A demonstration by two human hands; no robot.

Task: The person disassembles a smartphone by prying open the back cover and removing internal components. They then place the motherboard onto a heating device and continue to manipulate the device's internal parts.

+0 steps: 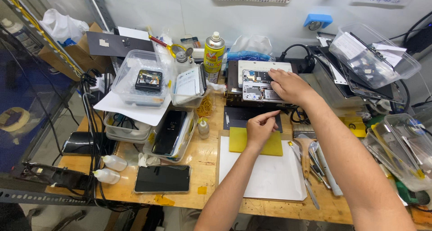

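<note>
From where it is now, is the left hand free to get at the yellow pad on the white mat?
Probably yes. The left hand hovers right over the yellow pad, holds nothing visible, and nothing lies on the pad; the right hand is farther back on the opened device.

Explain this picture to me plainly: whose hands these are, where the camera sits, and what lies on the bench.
The camera sits on a person's head, looking down at a wooden bench. No machine works here, only two bare hands. The right hand rests on an opened device at the back. The left hand hovers over a yellow pad, pinching something too small to see. Nearby lie a white mat, a dark phone, a spray can, hand tools and clear plastic trays.
</note>
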